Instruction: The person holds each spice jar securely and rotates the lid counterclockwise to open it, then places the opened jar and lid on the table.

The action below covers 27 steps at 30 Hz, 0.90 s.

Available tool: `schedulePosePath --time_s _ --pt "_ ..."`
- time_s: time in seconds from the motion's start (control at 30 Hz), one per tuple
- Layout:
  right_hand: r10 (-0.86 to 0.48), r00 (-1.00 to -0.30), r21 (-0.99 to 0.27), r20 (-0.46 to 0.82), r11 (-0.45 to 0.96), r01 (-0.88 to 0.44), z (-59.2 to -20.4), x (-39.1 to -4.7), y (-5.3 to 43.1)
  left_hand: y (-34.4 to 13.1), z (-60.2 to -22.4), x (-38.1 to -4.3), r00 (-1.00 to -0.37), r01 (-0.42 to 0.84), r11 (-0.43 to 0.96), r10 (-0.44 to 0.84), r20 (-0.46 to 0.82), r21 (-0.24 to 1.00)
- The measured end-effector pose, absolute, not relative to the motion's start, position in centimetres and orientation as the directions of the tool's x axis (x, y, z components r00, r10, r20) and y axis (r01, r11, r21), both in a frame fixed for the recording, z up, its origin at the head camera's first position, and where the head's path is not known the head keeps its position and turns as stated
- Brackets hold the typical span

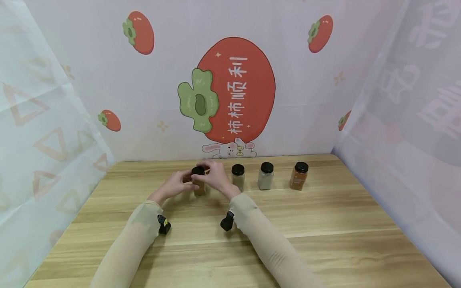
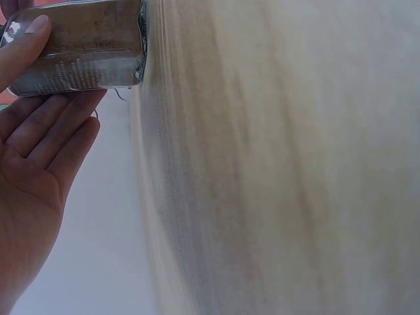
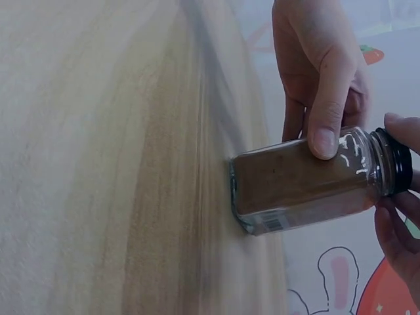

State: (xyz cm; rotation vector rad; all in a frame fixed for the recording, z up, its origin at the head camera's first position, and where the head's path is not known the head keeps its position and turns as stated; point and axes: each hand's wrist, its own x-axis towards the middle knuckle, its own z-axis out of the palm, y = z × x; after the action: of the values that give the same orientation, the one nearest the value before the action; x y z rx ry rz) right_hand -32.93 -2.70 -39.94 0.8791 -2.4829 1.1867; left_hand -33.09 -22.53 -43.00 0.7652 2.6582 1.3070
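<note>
A square glass spice jar of brown powder stands upright at the table's back left, its base right at the wood. My left hand holds the jar's body, with the thumb across the front and the other fingers around the far side. On the black screw lid, the fingers and thumb of my right hand pinch the rim from above. The left wrist view shows the jar's lower part and faint printed text on its side.
To the right along the back stand three more black-lidded jars: one with brownish contents, one pale grey and one orange. The wooden table meets a fabric backdrop printed with persimmons behind them.
</note>
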Motion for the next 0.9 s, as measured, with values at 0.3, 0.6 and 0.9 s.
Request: schedulePosePath --time_s 0.3,0.6,0.9 --pt "-0.480 -0.788 -0.645 0.385 0.471 -0.602 -39.2 -33.2 -2.4 -22.5 -42.9 -33.1 -0.872 0.399 0.512 0.468 0.142 0.761" --pt "-0.550 -0.770 -0.664 0.323 0.448 -0.599 -38.8 -33.4 -2.2 -22.0 -41.8 -32.2 -0.871 0.405 0.523 0.470 0.142 0.750" --pt "-0.569 -0.739 -0.662 0.361 0.401 -0.633 -39.1 -33.4 -2.0 -21.7 -41.0 -31.7 -0.872 0.408 0.537 0.469 0.141 0.738"
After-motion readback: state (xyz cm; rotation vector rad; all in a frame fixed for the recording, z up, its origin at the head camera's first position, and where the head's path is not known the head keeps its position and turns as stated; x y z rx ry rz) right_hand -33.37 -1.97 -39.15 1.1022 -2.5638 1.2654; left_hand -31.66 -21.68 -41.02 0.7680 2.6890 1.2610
